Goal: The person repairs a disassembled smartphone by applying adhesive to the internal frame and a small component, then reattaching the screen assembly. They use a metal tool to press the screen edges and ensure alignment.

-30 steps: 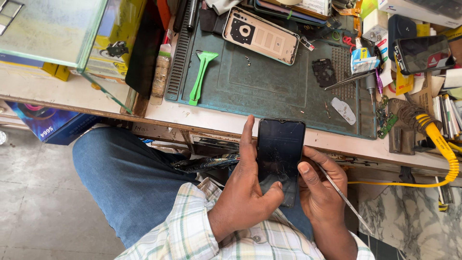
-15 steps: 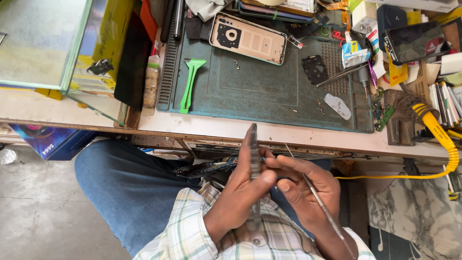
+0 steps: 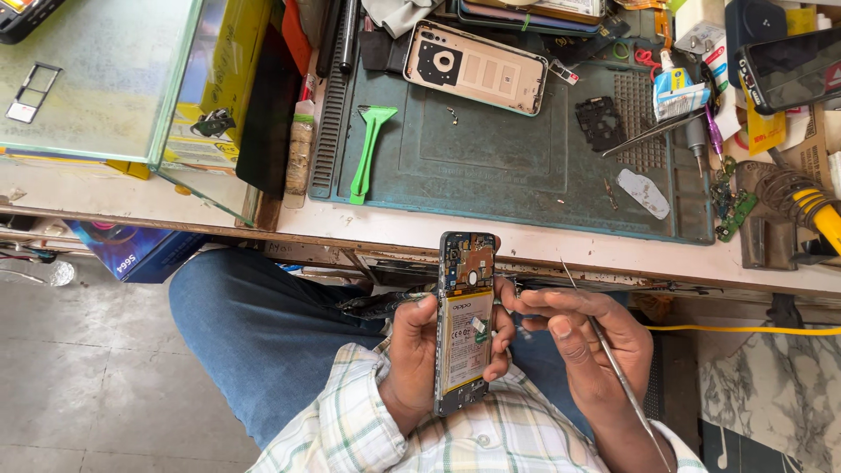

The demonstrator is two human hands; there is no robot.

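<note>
A: What do you have nearest to you?

B: Your left hand [image 3: 416, 350] grips an opened phone [image 3: 463, 322] upright over your lap, fingers wrapped round its edges, its battery and circuit board facing you.

A: And your other hand?

B: Your right hand [image 3: 583, 337] sits just right of the phone, pinching thin metal tweezers [image 3: 604, 346] that slant down to the right; its fingertips touch the phone's right edge.

A: What lies beyond?

B: The bench [image 3: 526, 241] edge runs just past the phone's top. On it lies a dark green work mat [image 3: 508, 166]. At the mat's left is a green plastic pry tool [image 3: 368, 153]; at its far side, a phone back cover [image 3: 477, 68] lying inside-up. A small black part [image 3: 600, 123] and a pale flat piece [image 3: 644, 193] rest toward the right.

A: Farther left?

B: A glass case [image 3: 105, 79] stands at the far left, with a yellow box [image 3: 223, 70] behind its pane.
</note>
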